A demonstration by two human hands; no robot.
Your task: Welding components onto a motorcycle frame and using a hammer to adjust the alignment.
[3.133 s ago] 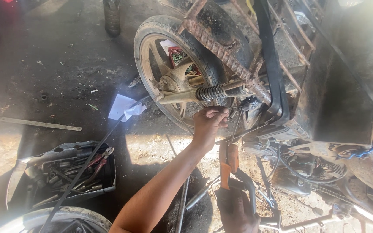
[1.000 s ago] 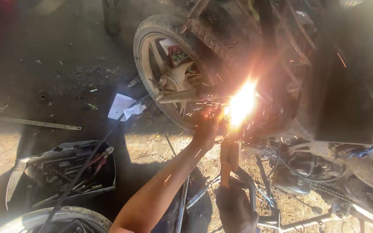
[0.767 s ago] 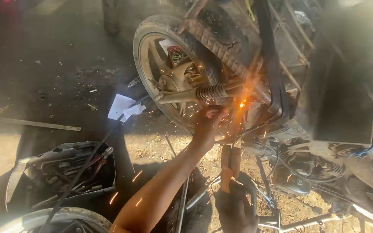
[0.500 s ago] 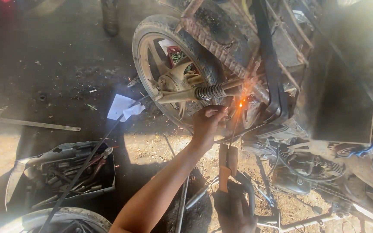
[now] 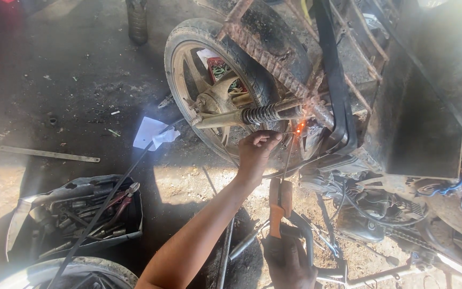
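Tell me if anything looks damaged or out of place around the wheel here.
The metal rack over the wheel is rusty, and a spot glows orange by the spring, where the rod ends. The left hand is bare beside it. A white paper scrap and a metal strip lie loose on the ground.

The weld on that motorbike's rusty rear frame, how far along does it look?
Done: a spot on the rusty frame glows orange, so metal was just laid there. In hand: the left hand steadies the welding rod near its tip, while the gloved right hand grips the orange electrode holder. Left: I can't tell whether the joint is complete; most of the rod remains.
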